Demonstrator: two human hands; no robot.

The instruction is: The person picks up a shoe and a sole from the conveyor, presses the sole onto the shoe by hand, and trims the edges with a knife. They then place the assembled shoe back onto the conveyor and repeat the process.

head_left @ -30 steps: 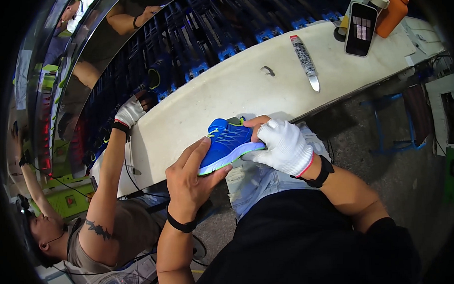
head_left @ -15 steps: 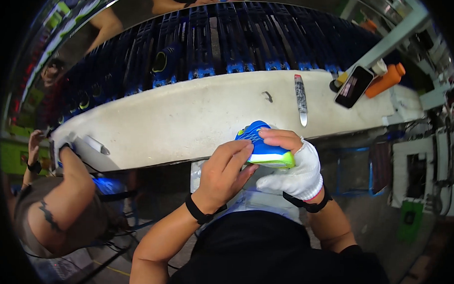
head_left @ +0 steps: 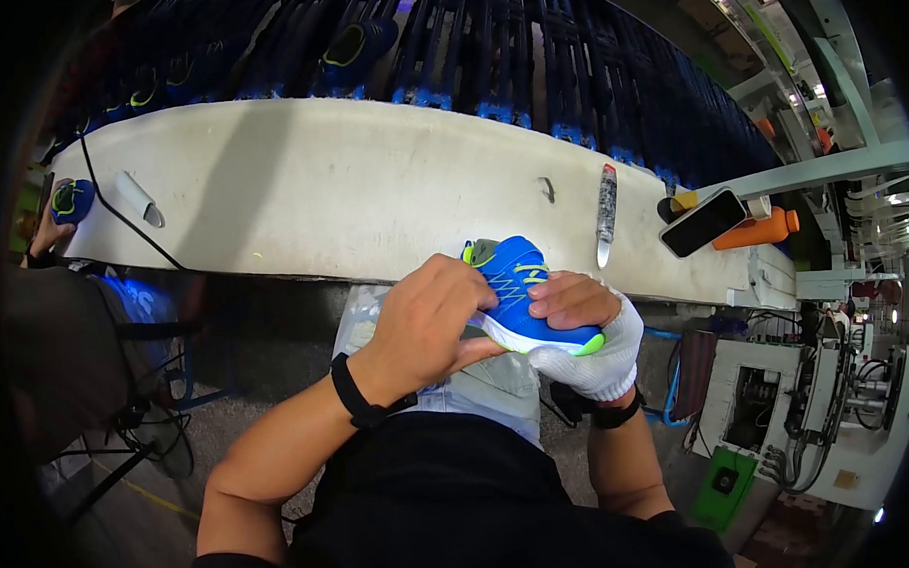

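Note:
A small blue shoe (head_left: 520,297) with green trim and a white sole sits between both my hands, just in front of the long white workbench (head_left: 321,188). My left hand (head_left: 426,320), bare with a black wristband, grips the shoe from the left over its upper. My right hand (head_left: 586,329), in a white fingerless glove, cups the shoe from below and the right, thumb on the upper.
On the bench lie a slim tool (head_left: 605,207), a dark phone (head_left: 701,222), an orange bottle (head_left: 758,230) and a white cylinder (head_left: 136,195). Behind runs a dark rack with blue shoes (head_left: 356,42). Another person sits at the left holding a blue shoe (head_left: 71,199). Machinery (head_left: 779,393) stands at the right.
The view has swung left along the bench. The shoe has turned in my hands, its toe now pointing right, and my left hand has closed over its upper.

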